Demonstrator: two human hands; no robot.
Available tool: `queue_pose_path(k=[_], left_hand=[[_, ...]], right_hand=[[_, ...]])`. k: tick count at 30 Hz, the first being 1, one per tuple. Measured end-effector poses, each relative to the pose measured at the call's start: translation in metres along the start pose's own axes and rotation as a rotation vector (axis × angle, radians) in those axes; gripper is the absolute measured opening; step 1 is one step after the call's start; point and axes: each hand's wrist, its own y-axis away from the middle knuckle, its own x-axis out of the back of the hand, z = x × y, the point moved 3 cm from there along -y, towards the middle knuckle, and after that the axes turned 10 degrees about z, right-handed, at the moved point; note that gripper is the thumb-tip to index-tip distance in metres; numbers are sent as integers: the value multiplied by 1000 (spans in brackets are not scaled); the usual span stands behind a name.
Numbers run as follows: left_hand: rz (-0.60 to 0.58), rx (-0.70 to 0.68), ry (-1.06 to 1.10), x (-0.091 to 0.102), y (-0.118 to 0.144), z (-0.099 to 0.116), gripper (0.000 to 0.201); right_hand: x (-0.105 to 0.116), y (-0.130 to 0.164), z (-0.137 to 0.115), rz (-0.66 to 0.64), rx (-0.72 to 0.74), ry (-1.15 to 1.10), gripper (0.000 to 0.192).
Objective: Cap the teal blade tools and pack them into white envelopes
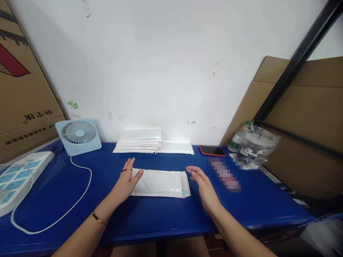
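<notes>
Touching mailer (162,184), blue tabletop (150,219), wall (171,71) (scuffed)

White envelope (160,184) — left end partly hidden

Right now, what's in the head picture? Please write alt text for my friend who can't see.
A white packet lies on a blue table, the left hand over one end and the right hand near the other. Behind it, white packets lie between a blue fan and a phone.
</notes>
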Motion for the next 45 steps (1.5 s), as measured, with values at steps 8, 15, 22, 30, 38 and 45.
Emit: queue_pose_path(k=[8,15,22,30,38,45], left_hand=[[1,125,119,2,13,0,72],[15,78,55,-1,9,-6,72],[-8,-361,-194,-14,45,51,55],[-165,-412,-208,-50,96,92,54],[-154,-328,-143,-35,105,81,16],[-131,-211,9,-38,89,68,16]], right_hand=[[18,30,10,-116,11,438,43],[4,33,19,-204,-126,53,43],[11,-26,4,-387,653,666,62],[6,-11,-22,-670,795,694,17],[-19,17,-26,-554,863,586,17],[-26,41,-17,-208,1392,644,24]])
